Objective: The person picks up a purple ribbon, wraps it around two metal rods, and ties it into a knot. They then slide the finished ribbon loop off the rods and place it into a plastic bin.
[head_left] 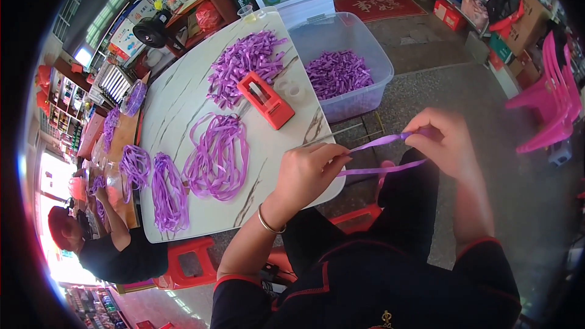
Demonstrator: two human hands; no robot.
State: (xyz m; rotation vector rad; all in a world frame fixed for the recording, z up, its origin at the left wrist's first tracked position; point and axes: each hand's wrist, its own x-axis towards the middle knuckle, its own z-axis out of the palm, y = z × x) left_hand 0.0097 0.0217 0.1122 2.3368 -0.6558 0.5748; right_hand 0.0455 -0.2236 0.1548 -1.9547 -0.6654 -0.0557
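Note:
A purple ribbon (385, 141) is stretched between my two hands, above my lap and past the table's right edge. My left hand (309, 170), with a bangle at the wrist, pinches one end of it. At the other end my right hand (440, 140) has fingers and thumb closed on the ribbon. A second purple strand runs below, also between the hands. On the white marbled table (183, 94) lie a loose coil of ribbon (218, 157), a folded bundle (169, 195) and a heap of short looped pieces (247, 64). A red tape dispenser (266, 100) stands beside the heap.
A clear plastic bin (378, 73) of purple pieces stands right of the table. Tape rolls (294, 90) lie by the dispenser, and a plastic cup (245, 13) at the far edge. Another person (116, 237) sits at left handling ribbon. Pink chairs (551, 94) stand at right.

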